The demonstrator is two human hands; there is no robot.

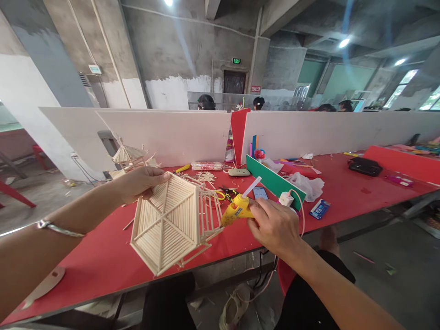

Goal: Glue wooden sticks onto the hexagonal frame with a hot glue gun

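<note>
Pinches the hexagonal stick panel [168, 227] by its upper edge with the left hand [147, 184], tilted up just below and to the right of that hand, with an open stick frame [211, 208] reaching from behind it toward the right hand [275, 224]. Grasps the yellow glue gun [238, 210] in the right hand, aimed down and left at the frame; cannot tell whether touching. Pinch lightly but steadily so as not to flex the thin sticks, aim at a joint, and squeeze out a small bead. Leave slack in the pale cord [304, 215] beside the right hand, and stay clear of the yellow-and-black tool [227, 195] on the surface [106, 261], between and beyond both hands.
</note>
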